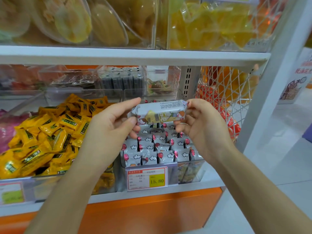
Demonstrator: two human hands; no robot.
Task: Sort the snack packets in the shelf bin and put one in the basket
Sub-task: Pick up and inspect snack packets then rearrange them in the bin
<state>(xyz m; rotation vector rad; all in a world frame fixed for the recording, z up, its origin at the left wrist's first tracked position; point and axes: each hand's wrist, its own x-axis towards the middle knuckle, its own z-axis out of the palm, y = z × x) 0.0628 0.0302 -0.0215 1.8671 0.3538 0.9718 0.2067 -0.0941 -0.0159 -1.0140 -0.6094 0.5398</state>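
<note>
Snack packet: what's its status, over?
Left hand and right hand pinch the snack packet by its ends. Held above the bin. Nothing blocking it.

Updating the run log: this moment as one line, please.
left hand: grips grey cartoon-printed foil snack packet, left end | right hand: grips right end | packet: above clear plastic shelf bin of matching packets

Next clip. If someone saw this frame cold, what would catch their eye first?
First, the two hands at centre frame: the left hand and right hand each pinch one end of a grey cartoon-printed snack packet, held level above the clear bin of matching packets standing in rows. Next, the loose heap of bright yellow packets in the bin to the left. Then the price tag reading 15.80 on the bin's front.
</note>
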